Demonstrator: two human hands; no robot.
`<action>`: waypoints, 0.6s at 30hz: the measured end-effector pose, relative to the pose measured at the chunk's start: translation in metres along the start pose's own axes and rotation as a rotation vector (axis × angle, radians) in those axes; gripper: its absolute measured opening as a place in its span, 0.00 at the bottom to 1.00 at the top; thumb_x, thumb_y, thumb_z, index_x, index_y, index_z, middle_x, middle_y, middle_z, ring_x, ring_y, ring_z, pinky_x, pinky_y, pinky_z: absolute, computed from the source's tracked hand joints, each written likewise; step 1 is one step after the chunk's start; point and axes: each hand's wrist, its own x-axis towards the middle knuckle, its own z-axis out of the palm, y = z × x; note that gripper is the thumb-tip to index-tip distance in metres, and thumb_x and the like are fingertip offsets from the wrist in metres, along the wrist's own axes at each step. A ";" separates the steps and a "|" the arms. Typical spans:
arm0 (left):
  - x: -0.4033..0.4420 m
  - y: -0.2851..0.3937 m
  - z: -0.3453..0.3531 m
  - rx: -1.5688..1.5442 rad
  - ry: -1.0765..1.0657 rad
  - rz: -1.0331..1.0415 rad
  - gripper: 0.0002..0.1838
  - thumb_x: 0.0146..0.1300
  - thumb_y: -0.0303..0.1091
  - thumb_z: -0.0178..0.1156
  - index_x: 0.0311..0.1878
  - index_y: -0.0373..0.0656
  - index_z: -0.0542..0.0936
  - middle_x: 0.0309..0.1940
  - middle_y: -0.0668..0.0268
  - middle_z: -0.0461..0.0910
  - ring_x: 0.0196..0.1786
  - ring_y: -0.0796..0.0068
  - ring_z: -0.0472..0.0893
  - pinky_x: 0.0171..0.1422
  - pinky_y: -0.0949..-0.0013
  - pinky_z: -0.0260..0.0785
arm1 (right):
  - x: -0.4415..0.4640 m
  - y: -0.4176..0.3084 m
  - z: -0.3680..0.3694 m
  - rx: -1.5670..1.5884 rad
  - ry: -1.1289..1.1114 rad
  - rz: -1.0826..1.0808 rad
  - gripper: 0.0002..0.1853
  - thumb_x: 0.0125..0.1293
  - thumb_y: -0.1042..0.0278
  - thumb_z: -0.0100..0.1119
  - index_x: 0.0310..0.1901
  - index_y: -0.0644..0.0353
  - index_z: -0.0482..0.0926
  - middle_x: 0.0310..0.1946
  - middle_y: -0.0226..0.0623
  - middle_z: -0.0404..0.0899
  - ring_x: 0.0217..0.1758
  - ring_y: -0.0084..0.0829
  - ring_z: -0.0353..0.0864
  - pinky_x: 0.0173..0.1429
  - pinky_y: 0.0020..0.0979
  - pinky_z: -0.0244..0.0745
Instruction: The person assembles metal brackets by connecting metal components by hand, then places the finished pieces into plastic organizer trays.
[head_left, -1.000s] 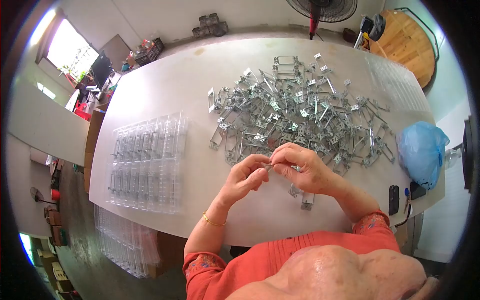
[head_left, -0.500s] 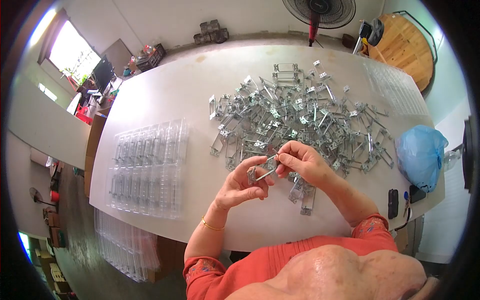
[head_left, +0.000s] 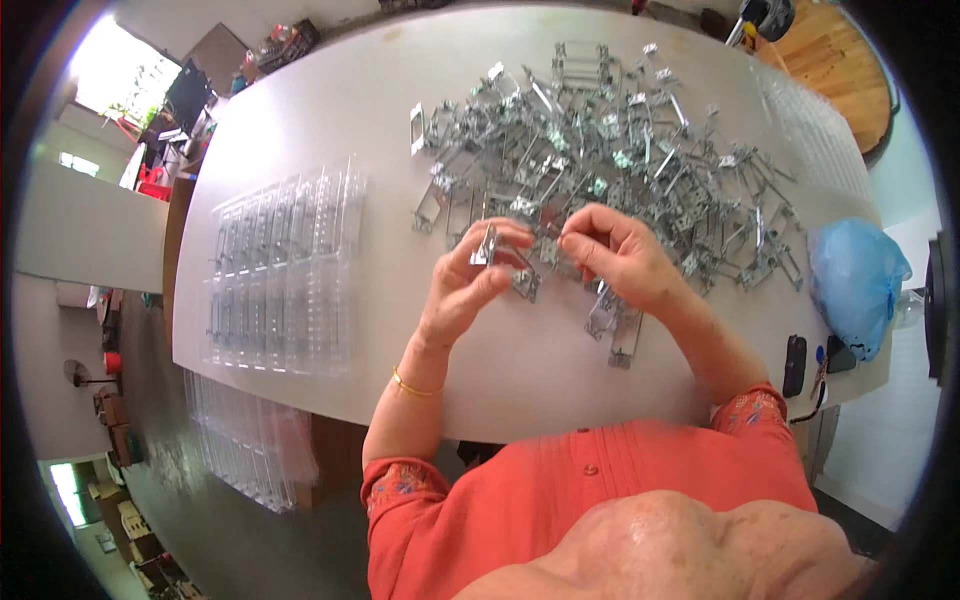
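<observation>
A small metal bracket (head_left: 485,248) is held between the fingers and thumb of my left hand (head_left: 462,282). My right hand (head_left: 618,258) is just to the right of it, thumb and forefinger pinched together; whatever is between them is too small to make out. The hands are apart, at the near edge of a heap of metal brackets (head_left: 600,150) on the white table (head_left: 480,395). Below my right hand lies a loose bracket (head_left: 622,345). To the left sits a clear plastic tray (head_left: 280,265) with metal parts in its slots.
A blue plastic bag (head_left: 857,280) and a black case (head_left: 795,365) lie at the right. More clear trays (head_left: 815,120) are at the far right, and stacked trays (head_left: 250,440) stand below the table's left edge. A round wooden board (head_left: 835,75) leans behind.
The view has tilted down, so the table sits higher in the frame. My hands have moved apart from their earlier contact, and the bracket has turned within my left hand.
</observation>
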 end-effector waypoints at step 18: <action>-0.007 0.011 0.014 -0.069 -0.041 -0.335 0.27 0.84 0.54 0.52 0.62 0.35 0.80 0.35 0.71 0.77 0.32 0.84 0.73 0.33 0.78 0.66 | -0.015 -0.009 0.020 -0.068 0.008 -0.090 0.06 0.80 0.68 0.62 0.49 0.61 0.83 0.32 0.18 0.74 0.33 0.11 0.68 0.36 0.21 0.66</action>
